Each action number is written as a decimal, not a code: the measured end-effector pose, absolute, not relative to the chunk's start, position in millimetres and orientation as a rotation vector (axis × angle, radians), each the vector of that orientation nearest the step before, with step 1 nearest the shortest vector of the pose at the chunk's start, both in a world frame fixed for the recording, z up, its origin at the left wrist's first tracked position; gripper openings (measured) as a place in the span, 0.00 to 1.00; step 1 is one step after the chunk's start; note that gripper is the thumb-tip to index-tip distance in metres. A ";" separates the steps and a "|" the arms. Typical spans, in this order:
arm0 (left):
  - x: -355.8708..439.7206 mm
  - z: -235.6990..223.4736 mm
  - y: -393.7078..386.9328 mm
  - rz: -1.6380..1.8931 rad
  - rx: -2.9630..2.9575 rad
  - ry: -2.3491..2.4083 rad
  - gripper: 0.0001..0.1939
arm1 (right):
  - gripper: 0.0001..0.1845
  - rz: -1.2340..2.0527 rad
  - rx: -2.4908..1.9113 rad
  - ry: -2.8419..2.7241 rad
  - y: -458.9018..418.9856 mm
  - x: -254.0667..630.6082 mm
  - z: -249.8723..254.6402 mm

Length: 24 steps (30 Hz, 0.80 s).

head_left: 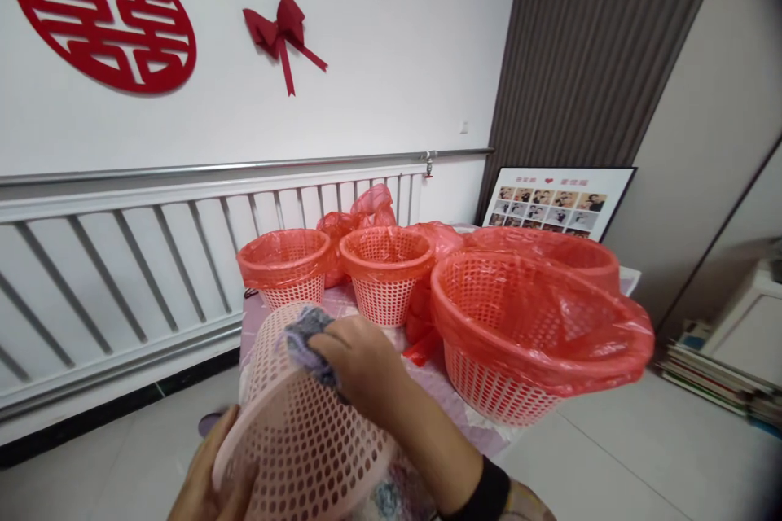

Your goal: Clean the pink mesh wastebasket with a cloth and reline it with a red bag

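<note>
A pale pink perforated plastic basket (305,440) lies tilted on its side in front of me, its base pointing away. My left hand (211,476) grips the basket's rim from below at the lower left. My right hand (360,366) presses a grey-purple cloth (309,342) against the basket's upper outer wall, fingers closed on the cloth.
On a small table (629,277) stand several more baskets lined with red plastic bags: two small (287,264) (384,269), two larger (525,334). A white radiator cover (122,260) runs along the wall at left. A framed photo board (555,199) leans behind. Books (721,374) are stacked on the floor at right.
</note>
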<state>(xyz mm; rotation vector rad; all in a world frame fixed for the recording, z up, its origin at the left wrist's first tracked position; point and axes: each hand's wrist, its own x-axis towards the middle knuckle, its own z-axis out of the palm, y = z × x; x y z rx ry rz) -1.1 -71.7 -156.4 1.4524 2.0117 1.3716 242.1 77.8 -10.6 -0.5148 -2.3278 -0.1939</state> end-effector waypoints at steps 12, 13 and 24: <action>-21.2 -116.4 -56.0 1.221 1.951 2.073 0.26 | 0.15 -0.065 -0.490 -2.271 45.6 220.0 -29.5; -21.3 -118.2 -56.7 1.228 1.947 2.075 0.26 | 0.16 -0.045 -0.507 -2.247 47.3 223.0 -31.9; -25.0 -123.6 -63.0 1.243 1.811 2.060 0.27 | 0.19 0.195 -0.906 -1.839 81.4 273.1 -110.2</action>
